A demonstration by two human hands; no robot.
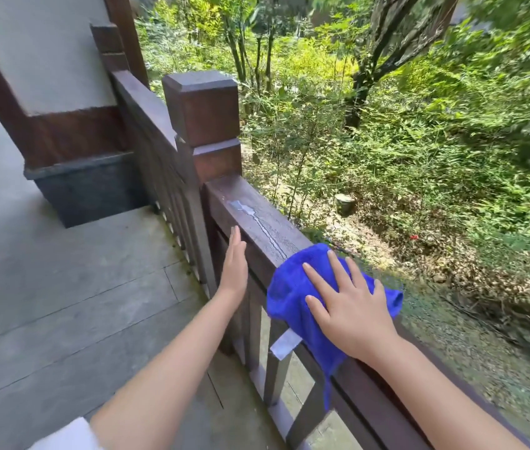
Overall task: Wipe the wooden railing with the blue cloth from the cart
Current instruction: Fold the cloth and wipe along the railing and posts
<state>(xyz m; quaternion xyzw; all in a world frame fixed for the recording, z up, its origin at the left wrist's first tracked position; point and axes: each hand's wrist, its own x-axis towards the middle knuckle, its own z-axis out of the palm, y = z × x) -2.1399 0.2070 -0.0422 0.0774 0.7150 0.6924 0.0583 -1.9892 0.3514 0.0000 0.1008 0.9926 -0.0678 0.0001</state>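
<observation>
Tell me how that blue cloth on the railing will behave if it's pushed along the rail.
The blue terry cloth is probably floppy: it bunches and one corner hangs below the dark wooden top rail. It likely slides readily under the flat right hand. Released, it might slip off the narrow rail.

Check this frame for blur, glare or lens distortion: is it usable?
Head view: usable. The cloth, right hand and left hand are sharp. The trees at top right smear with motion blur. A wet streak glints on the rail. The wide lens bends lines near the edges.
</observation>
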